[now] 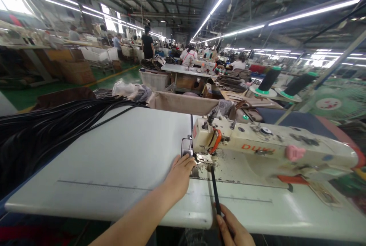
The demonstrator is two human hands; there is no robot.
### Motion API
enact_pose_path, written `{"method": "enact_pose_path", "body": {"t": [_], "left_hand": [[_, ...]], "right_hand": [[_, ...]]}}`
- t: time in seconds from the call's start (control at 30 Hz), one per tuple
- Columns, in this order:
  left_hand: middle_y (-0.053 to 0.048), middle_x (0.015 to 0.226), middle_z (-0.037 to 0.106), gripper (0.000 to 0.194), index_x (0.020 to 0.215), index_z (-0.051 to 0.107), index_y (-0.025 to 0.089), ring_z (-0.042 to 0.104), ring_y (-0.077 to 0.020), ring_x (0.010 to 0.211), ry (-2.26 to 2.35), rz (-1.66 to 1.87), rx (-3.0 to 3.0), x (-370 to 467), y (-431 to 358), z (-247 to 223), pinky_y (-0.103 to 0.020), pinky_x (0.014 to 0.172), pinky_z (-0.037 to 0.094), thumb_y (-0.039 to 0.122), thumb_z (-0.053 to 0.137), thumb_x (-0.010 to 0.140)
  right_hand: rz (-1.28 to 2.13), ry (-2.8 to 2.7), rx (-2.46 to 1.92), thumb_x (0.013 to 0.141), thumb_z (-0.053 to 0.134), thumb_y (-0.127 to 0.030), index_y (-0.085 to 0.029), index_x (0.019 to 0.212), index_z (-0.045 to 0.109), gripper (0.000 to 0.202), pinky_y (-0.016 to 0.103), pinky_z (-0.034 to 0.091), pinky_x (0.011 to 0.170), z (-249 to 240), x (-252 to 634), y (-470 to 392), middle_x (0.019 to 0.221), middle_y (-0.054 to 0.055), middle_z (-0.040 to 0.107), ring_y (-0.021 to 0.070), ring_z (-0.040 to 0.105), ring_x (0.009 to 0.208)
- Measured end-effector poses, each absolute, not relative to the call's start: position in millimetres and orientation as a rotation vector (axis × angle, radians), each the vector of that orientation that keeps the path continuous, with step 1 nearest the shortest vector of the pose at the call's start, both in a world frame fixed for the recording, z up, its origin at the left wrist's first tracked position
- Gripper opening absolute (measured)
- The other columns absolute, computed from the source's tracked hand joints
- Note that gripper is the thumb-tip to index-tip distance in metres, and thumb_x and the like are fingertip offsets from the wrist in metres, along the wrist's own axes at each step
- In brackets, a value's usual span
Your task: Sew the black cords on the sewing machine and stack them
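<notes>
A cream industrial sewing machine (257, 147) lies across the white table (120, 154). A narrow black strap (215, 190) runs from under the machine's presser foot (203, 158) back toward me. My left hand (179, 175) rests flat on the table, fingertips touching the plate just left of the foot. At the table's front edge my right hand (233, 229) pinches the strap's near end.
A large heap of black straps (42, 128) covers the table's left side. Two dark thread cones (268, 80) stand behind the machine, a green fan (337, 103) at right. Other workers sit at tables further back; cardboard boxes (74, 69) stand beside a green aisle.
</notes>
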State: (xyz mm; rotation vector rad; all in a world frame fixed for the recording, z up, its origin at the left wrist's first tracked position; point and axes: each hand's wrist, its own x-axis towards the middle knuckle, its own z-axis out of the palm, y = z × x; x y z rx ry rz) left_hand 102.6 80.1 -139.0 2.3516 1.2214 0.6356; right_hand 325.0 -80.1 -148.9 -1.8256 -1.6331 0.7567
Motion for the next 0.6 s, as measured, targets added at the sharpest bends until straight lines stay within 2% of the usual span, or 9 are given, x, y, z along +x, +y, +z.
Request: {"method": "enact_pose_path", "body": {"t": [0.07,0.17,0.27,0.37,0.43,0.5,0.6], "left_hand": [[-0.005,0.144,0.063,0.046,0.124,0.067,0.024,0.047,-0.0239,0.145,1.205,0.661,2.290,102.6,85.4,-136.0,-0.053,0.124,0.030,0.002,0.048,0.088],[-0.004,0.129,0.071,0.037,0.109,0.072,0.022,0.057,-0.0201,0.133,1.229,0.720,2.215,103.1,101.7,-131.8,-0.041,0.120,0.038,0.002,0.049,0.088],[-0.007,0.127,0.070,0.036,0.113,0.070,0.018,0.060,-0.0180,0.126,1.295,0.730,2.183,103.9,126.7,-130.0,-0.032,0.116,0.042,0.003,0.048,0.089],[-0.010,0.140,0.063,0.041,0.129,0.065,0.014,0.052,-0.0231,0.137,1.328,0.698,2.187,106.4,154.3,-130.7,-0.039,0.121,0.037,0.010,0.053,0.090],[-0.011,0.148,0.058,0.046,0.136,0.061,0.016,0.044,-0.0283,0.144,1.350,0.664,2.187,110.1,170.8,-131.4,-0.046,0.123,0.032,0.017,0.058,0.090],[-0.011,0.152,0.054,0.050,0.139,0.060,0.018,0.040,-0.0322,0.148,1.372,0.634,2.182,115.4,184.6,-131.7,-0.051,0.124,0.029,0.022,0.062,0.089],[-0.009,0.154,0.053,0.056,0.141,0.059,0.024,0.038,-0.0324,0.149,1.384,0.617,2.181,124.9,200.1,-131.6,-0.051,0.126,0.024,0.026,0.067,0.086]], "right_hand": [[0.769,-1.636,-1.820,0.099,0.048,-0.054,-0.018,0.132,0.071,0.054,0.025,0.052,0.104,-148.1,321.5,-77.7,0.130,0.010,0.072,0.0244,0.067,0.123],[0.787,-1.630,-1.813,0.099,0.049,-0.057,-0.018,0.134,0.070,0.056,0.026,0.051,0.105,-146.3,315.8,-73.8,0.131,0.011,0.071,0.0244,0.066,0.124],[0.748,-1.593,-1.788,0.098,0.050,-0.060,-0.018,0.134,0.069,0.059,0.025,0.052,0.101,-143.0,303.6,-70.7,0.122,0.011,0.075,0.0240,0.070,0.116],[0.684,-1.532,-1.750,0.099,0.046,-0.063,-0.021,0.142,0.062,0.062,0.022,0.057,0.087,-138.8,286.6,-68.0,0.098,0.007,0.078,0.0201,0.075,0.091],[0.685,-1.524,-1.730,0.100,0.043,-0.062,-0.024,0.149,0.056,0.063,0.022,0.057,0.083,-136.1,278.2,-64.9,0.093,0.005,0.077,0.0188,0.074,0.083],[0.743,-1.560,-1.710,0.101,0.045,-0.060,-0.026,0.150,0.054,0.061,0.025,0.055,0.090,-133.4,274.8,-60.0,0.105,0.007,0.077,0.0201,0.074,0.094],[0.896,-1.645,-1.713,0.101,0.046,-0.054,-0.024,0.149,0.054,0.057,0.028,0.050,0.102,-128.9,276.0,-49.8,0.131,0.011,0.071,0.0232,0.068,0.119]]}}
